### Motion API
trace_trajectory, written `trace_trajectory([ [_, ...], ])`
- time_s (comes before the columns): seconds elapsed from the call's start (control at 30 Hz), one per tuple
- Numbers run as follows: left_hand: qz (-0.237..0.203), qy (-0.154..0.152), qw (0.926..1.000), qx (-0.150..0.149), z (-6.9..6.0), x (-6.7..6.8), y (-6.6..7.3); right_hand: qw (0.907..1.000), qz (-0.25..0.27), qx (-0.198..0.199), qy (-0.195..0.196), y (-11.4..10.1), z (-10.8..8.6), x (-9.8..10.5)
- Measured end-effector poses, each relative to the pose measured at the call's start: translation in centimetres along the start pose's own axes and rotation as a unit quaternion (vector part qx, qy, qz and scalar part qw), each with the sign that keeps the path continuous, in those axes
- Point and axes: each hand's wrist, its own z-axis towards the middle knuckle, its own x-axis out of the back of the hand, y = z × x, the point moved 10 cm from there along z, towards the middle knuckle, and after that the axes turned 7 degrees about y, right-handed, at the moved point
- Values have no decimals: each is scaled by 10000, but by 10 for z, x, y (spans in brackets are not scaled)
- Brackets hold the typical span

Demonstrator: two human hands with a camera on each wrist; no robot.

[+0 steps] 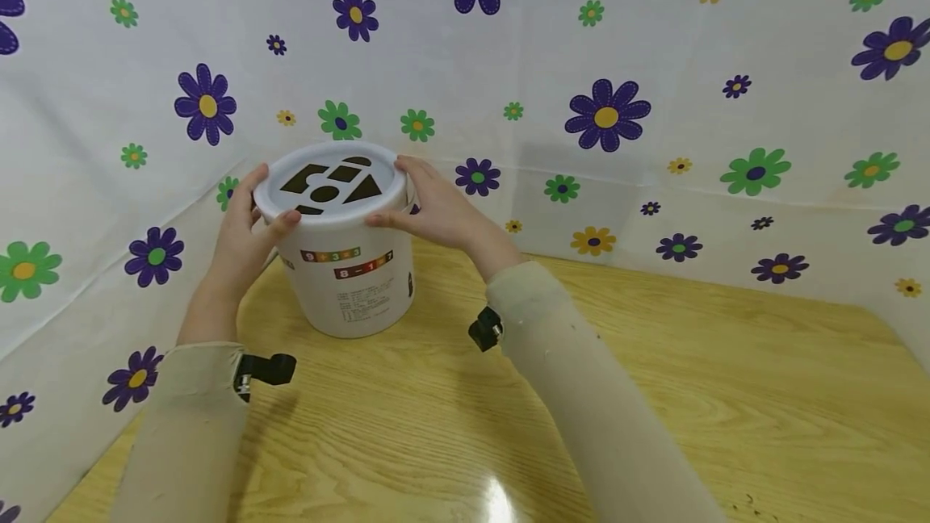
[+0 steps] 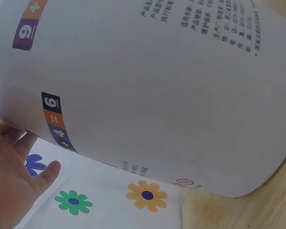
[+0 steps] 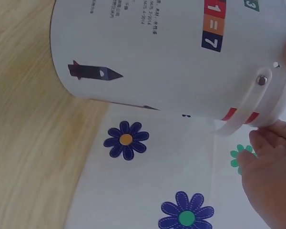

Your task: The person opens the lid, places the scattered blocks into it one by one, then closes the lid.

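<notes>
A white plastic bucket [image 1: 320, 289] with printed number sums stands upright at the table's back left corner. Its pale lid [image 1: 283, 200] has several dark cut-out shapes and sits on top. My left hand [image 1: 245, 236] grips the lid's rim from the left, thumb at the front and fingers round the side. From the right, my right hand [image 1: 445, 210] holds the same rim, its thumb in front and fingers toward the back. The right wrist view shows a white handle [image 3: 248, 102] fixed near the rim by a rivet. Some fingertips are hidden behind the bucket in the wrist views.
The wood-grain table [image 1: 450, 410] spreads out in front and to the right. A white sheet [image 1: 538, 55] with printed flowers rises behind the bucket and along the left, close to it. A black wrist mount [image 1: 269, 370] sits on each cuff.
</notes>
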Motion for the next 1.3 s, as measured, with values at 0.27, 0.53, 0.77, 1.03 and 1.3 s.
trace_trajectory([
  [0.27, -646, -176, 9978, 7, -2, -6, -2, 9928, 1079, 386, 353, 0, -4, -9],
  [0.53, -1290, -120, 9915, 117, -8, -11, -7, 9737, 2156, 430, 592, 3, -6, -15],
  [0.77, -1313, 25, 9912, 155, -15, -15, -14, 9696, 2390, -189, 487, 25, -16, -34],
  [1.03, -1192, -109, 9926, 195, -25, -20, -30, 9579, 2733, -867, 155, 38, -27, -54],
  [1.3, -1132, -191, 9930, 289, -29, -26, -40, 9560, 2787, -905, 116, 40, -29, -56],
])
